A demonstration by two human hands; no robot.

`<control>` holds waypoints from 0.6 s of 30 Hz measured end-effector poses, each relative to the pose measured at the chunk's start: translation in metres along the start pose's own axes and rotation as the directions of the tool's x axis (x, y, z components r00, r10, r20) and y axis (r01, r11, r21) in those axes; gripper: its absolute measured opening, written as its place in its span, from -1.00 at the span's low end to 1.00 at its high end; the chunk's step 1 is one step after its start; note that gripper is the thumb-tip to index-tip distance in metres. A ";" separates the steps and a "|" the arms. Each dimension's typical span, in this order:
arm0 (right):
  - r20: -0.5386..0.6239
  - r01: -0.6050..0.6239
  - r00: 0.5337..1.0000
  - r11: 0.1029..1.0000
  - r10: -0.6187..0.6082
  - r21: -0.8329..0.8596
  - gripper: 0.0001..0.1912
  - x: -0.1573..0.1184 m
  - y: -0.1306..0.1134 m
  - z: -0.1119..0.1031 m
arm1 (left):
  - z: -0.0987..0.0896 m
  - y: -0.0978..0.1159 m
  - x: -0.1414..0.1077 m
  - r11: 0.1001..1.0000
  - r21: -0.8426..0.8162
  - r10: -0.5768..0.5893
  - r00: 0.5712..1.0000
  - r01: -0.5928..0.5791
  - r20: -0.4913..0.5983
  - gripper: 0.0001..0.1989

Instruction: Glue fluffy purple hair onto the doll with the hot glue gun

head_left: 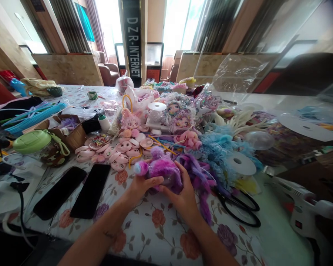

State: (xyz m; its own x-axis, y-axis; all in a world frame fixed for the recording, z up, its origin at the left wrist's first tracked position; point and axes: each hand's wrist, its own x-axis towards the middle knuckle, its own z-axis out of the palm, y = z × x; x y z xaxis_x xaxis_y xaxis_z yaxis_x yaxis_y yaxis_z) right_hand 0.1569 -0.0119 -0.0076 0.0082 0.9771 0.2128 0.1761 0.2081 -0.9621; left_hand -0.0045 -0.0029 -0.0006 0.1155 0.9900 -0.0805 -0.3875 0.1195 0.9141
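Note:
Between my two hands is a fuzzy purple plush piece [166, 170] with a small pompom on top and a blue-pink pompom at its left side. My left hand [141, 186] is closed on its left edge, thumb across the front. My right hand [184, 188] grips the right side, fingers behind and thumb in front. A greyish, smooth patch shows on its near side. Purple fuzzy strips [201, 181] trail over the table just right of my right hand; whether they join the plush piece I cannot tell.
Two black phones [90, 192] lie at the left. Doll face pieces [122, 157] are heaped ahead. Black-handled scissors [240, 208] and a white glue gun [302, 207] are at the right. Light blue ruffled trim [219, 147], a white spool [240, 162] and a green-lidded jar [39, 146] stand around.

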 end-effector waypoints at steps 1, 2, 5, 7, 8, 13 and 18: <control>0.007 -0.003 1.000 1.000 0.003 0.002 -0.15 0.000 0.000 0.000 | 0.000 -0.001 0.000 1.000 -0.003 0.014 1.000 -0.014 -0.013 -0.37; 0.008 -0.005 1.000 1.000 0.005 -0.001 -0.17 0.000 -0.001 0.000 | 0.001 -0.003 0.001 1.000 0.001 0.024 0.999 -0.024 -0.024 -0.36; 0.004 -0.013 1.000 1.000 0.013 -0.014 -0.17 0.000 -0.003 0.000 | 0.002 -0.006 0.001 0.999 0.015 0.032 0.998 -0.032 -0.056 -0.30; 0.005 -0.020 1.000 1.000 0.020 -0.018 -0.18 0.000 -0.005 -0.001 | 0.002 -0.006 0.001 0.999 0.028 0.028 0.998 -0.027 -0.055 -0.29; -0.005 -0.023 1.000 1.000 0.023 -0.020 -0.18 0.000 -0.006 -0.001 | 0.001 -0.006 0.001 0.999 0.034 0.025 0.999 -0.023 -0.041 -0.30; -0.053 -0.082 0.995 0.996 0.084 0.044 -0.15 0.001 -0.009 -0.003 | -0.004 -0.004 0.002 0.999 -0.039 -0.029 0.995 0.033 0.101 -0.33; -0.006 -0.106 0.994 0.993 0.107 0.058 -0.08 0.002 -0.005 -0.002 | -0.001 -0.003 0.002 0.997 -0.026 -0.069 0.997 0.069 -0.015 -0.44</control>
State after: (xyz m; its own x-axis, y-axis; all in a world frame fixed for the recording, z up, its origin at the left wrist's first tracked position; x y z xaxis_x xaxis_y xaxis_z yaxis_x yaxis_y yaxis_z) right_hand 0.1583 -0.0110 -0.0023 0.0326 0.9934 0.1101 0.1171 0.1056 -0.9875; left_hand -0.0038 -0.0010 -0.0036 0.1287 0.9803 -0.1496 -0.4021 0.1895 0.8958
